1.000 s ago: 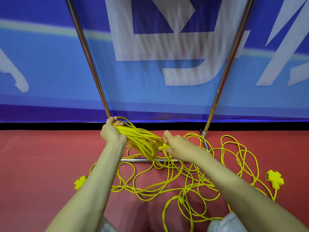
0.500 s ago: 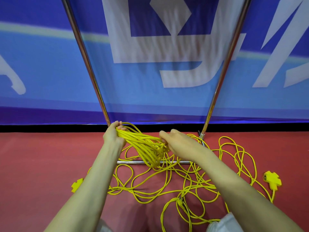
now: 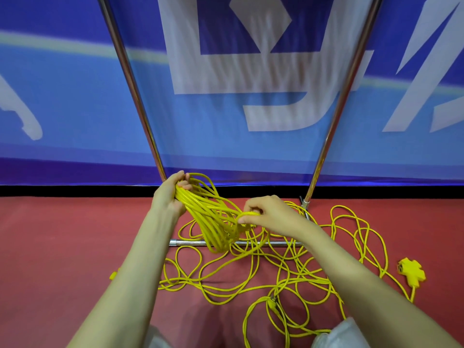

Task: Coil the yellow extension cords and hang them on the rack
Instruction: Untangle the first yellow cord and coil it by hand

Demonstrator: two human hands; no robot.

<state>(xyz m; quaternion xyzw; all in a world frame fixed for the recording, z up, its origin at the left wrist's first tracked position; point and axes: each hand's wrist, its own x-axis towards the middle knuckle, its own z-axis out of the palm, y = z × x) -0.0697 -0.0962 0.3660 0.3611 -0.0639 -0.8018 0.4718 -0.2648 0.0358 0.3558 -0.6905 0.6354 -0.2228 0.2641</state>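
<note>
Gripping the coiled yellow cord bundle (image 3: 213,219) in my left hand (image 3: 168,197), fingers curled round it; my right hand (image 3: 271,216) pinches one strand (image 3: 248,214).

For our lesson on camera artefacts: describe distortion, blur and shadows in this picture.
Head view: the wide lens splays the rack poles apart at the top; the banner lettering looks streaked, while left hand, right hand and coil are sharp; even light, faint shadows under the loose cord.

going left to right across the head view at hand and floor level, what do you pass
yellow connector → left hand → coiled cord bundle → right hand, pinching a cord loop → foot of the rack's right pole → cross-shaped yellow socket block
</note>
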